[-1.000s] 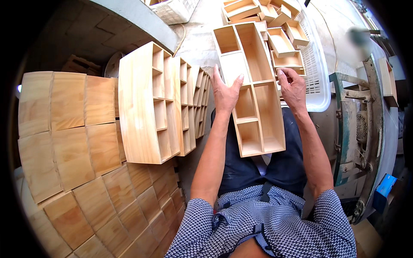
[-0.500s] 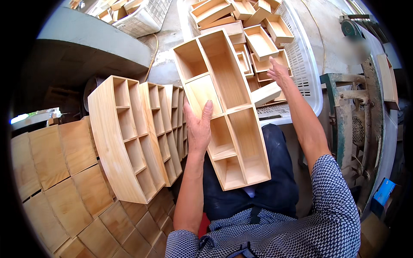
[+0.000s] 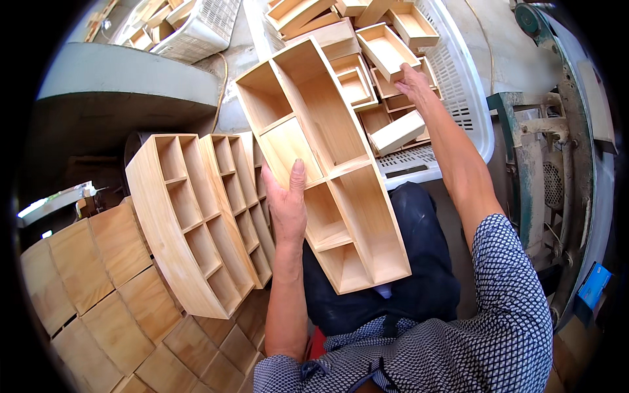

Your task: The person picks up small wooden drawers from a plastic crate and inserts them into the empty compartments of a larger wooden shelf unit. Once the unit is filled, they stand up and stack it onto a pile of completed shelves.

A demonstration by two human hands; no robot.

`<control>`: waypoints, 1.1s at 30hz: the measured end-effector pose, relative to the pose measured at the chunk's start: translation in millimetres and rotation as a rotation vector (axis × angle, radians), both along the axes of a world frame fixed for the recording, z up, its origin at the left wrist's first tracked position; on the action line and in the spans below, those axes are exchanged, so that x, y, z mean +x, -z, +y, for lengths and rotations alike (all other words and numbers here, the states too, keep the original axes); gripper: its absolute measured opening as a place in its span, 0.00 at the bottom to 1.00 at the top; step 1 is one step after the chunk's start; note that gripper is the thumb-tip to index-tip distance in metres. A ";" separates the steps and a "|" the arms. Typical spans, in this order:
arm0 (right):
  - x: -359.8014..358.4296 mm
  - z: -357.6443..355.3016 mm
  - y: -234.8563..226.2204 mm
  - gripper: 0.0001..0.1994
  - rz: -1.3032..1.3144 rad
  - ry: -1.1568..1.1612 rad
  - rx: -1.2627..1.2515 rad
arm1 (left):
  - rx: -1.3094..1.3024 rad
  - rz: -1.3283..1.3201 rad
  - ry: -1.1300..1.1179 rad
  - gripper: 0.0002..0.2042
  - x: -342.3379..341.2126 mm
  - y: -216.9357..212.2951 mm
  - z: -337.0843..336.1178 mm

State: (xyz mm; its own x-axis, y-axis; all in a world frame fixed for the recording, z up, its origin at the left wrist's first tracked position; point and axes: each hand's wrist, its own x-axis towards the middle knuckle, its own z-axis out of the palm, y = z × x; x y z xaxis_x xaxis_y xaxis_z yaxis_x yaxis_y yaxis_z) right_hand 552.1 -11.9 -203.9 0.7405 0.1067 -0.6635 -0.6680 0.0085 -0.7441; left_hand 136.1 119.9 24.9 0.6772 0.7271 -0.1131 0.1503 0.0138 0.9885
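Observation:
My left hand [image 3: 287,204] grips the left side of a pale wooden compartment cabinet [image 3: 347,168], which rests tilted over my lap with its open compartments facing up. Its thumb lies over the edge by one compartment that is filled by a flat wooden piece [image 3: 288,149], seemingly a drawer; the other compartments stand open. Out ahead, my right hand [image 3: 413,84] pinches the near corner of a small wooden drawer [image 3: 388,51] on the pile in a white plastic crate [image 3: 483,147].
More compartment cabinets [image 3: 171,229] stand in a row at my left, beside stacked wooden blocks or boxes [image 3: 98,262]. Another white crate [image 3: 200,33] holds wooden pieces at the far left. A worn green metal machine frame [image 3: 517,170] and a blue box [image 3: 593,285] are at the right.
My right hand has closed on the drawer's corner, where before its fingers were reaching to it. The view has shifted slightly; the cabinet stays in my left hand.

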 end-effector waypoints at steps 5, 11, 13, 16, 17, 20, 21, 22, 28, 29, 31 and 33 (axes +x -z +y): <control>-56.8 -66.8 -78.6 0.24 -0.068 0.036 0.089 | 0.030 -0.040 -0.002 0.34 3.7 2.0 -1.5; -156.7 -137.1 -214.9 0.35 -0.353 -0.227 0.252 | 0.714 0.136 -0.131 0.36 -15.4 -14.1 -15.8; -200.7 -146.0 -265.5 0.39 -0.431 -0.271 0.247 | 0.645 0.065 -0.066 0.38 -18.3 -41.9 -37.2; -276.8 -138.6 -327.7 0.41 -0.518 -0.328 0.272 | -0.007 -0.177 0.051 0.41 -11.4 -75.9 -82.4; -294.9 -132.6 -331.3 0.42 -0.512 -0.385 0.248 | -0.239 -0.249 0.067 0.41 -13.5 -79.5 -90.7; -346.4 -117.3 -347.5 0.46 -0.496 -0.451 0.252 | -0.340 -0.275 0.096 0.32 -16.9 -79.1 -93.1; -355.6 -115.1 -348.0 0.48 -0.521 -0.519 0.208 | -0.211 -0.287 0.029 0.25 -20.7 -75.5 -91.4; -359.8 -114.7 -350.5 0.45 -0.587 -0.621 0.259 | -0.303 -0.317 0.039 0.24 -27.8 -72.0 -84.3; -273.0 -84.2 -401.0 0.36 -0.485 -0.839 0.307 | -0.260 -0.265 0.204 0.20 -68.9 -76.5 -26.6; -262.0 -69.2 -410.9 0.37 -0.500 -0.894 0.310 | -0.126 -0.286 0.235 0.20 -73.0 -77.5 -19.1; -252.5 -45.8 -436.2 0.39 -0.594 -1.059 0.233 | -0.053 -0.249 0.291 0.20 -75.7 -85.0 -9.1; -245.5 -29.4 -453.8 0.42 -0.692 -1.269 0.012 | 0.010 -0.227 0.335 0.21 -74.0 -82.4 -0.8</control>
